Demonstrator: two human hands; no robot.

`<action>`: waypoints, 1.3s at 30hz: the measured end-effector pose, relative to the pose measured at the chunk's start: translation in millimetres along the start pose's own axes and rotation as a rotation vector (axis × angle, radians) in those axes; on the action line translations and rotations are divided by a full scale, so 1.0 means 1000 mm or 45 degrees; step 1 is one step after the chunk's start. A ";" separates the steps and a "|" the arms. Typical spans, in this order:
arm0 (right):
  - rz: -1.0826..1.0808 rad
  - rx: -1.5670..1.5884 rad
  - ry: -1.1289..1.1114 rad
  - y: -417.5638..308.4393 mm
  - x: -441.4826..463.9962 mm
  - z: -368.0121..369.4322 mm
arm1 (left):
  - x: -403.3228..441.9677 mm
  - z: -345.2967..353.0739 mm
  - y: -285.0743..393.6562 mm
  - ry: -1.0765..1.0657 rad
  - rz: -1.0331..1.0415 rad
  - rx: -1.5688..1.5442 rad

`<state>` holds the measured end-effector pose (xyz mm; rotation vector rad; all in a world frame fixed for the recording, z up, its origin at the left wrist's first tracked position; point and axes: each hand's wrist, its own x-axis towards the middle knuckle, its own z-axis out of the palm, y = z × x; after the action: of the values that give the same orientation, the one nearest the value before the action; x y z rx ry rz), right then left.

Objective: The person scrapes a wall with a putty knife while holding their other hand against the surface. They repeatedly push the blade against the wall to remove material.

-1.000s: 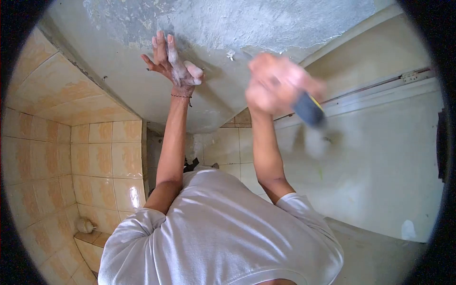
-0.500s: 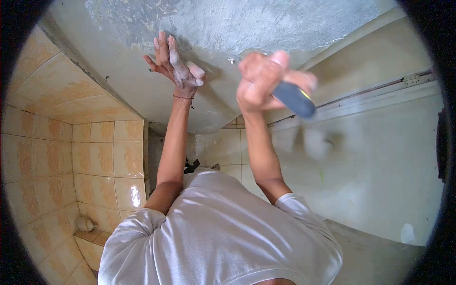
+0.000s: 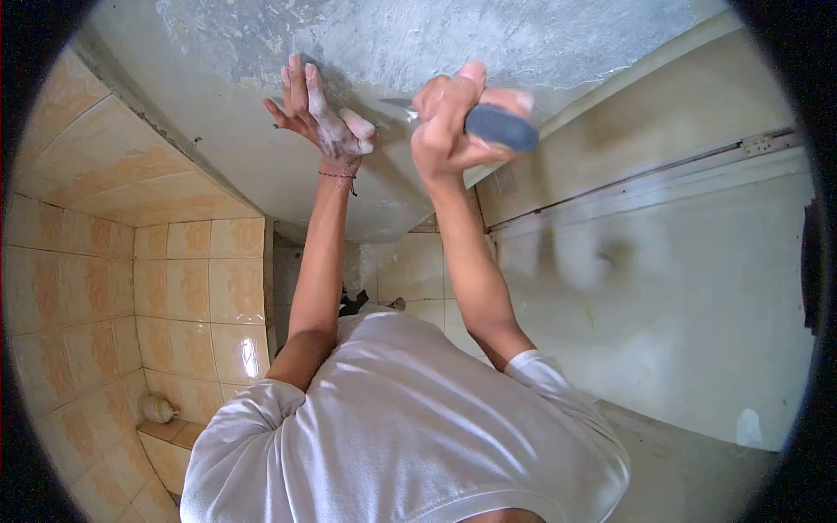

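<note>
Right hand (image 3: 445,131) was clenched around a tool (image 3: 501,129), dark handle sticking out of the fist on the right side. Thin blade (image 3: 397,102) showed on the other side of the fist, pointing toward the left hand (image 3: 330,126). Tool sat just below the lower edge of a rough grey patch (image 3: 488,44), over the smoother pale surface (image 3: 235,131). Couldn't tell if the blade tip was touching. Small white fleck (image 3: 411,114) was right by the blade.

Left hand was released: fingers spread, fingertips up at the patch edge, thumb out toward the blade but apart from it. White residue on thumb and fingers. Thin cord bracelet (image 3: 334,174) on that wrist.

Around the work: orange-and-cream tiles (image 3: 179,288) on the left, with a round pale object (image 3: 157,409) on a small ledge (image 3: 187,435). Large pale panel (image 3: 689,305) on the right. Light grey shirt (image 3: 401,427) filled the bottom centre.
</note>
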<state>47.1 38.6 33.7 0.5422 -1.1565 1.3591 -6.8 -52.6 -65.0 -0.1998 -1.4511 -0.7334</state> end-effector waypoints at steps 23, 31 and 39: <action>-0.044 0.323 -0.137 -0.019 0.010 -0.040 | 0.005 0.008 -0.003 0.062 0.014 0.033; 0.188 0.152 -0.047 -0.015 -0.011 -0.012 | 0.003 0.005 -0.004 0.021 0.005 0.044; 0.241 0.178 -0.072 -0.028 -0.021 -0.055 | 0.005 0.008 -0.004 0.047 0.028 0.025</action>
<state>94.7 70.2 2.1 0.5858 -1.1875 1.6053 -15.6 -53.3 -60.2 -0.1856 -1.4185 -0.7014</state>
